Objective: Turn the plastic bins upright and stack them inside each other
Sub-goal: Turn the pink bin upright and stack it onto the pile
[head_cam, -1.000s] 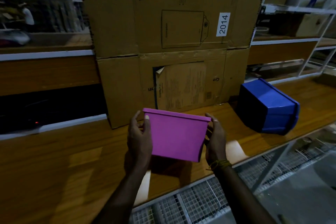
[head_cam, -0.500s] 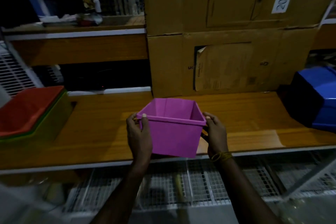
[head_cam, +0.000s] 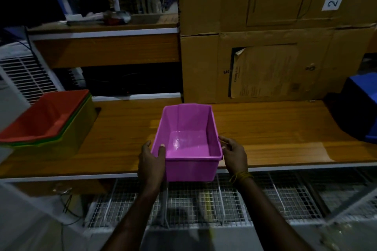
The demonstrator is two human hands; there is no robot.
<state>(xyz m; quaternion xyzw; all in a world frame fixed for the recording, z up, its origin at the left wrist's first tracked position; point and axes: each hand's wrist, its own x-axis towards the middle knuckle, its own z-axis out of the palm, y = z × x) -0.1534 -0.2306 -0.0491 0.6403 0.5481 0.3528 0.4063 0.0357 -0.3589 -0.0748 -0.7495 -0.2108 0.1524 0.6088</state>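
A pink plastic bin (head_cam: 188, 142) is upright with its open top facing me, held over the front edge of the wooden shelf (head_cam: 275, 128). My left hand (head_cam: 152, 161) grips its left rim, thumb inside. My right hand (head_cam: 234, 155) holds its right rim. At the left stands a stack of nested bins: a red bin (head_cam: 43, 118) on top, inside green and yellow-olive ones (head_cam: 79, 128). A blue bin (head_cam: 359, 108) lies tipped over at the right edge of the view.
Large cardboard boxes (head_cam: 265, 47) stand at the back of the shelf behind the pink bin. Wire mesh racking (head_cam: 204, 206) runs below the shelf's front edge. A white slatted unit (head_cam: 26, 75) is at the far left.
The pink bin has turned from showing its side to upright with its inside in sight, and sits lower and nearer. My view swung left, bringing the red stack in and pushing the blue bin to the edge.
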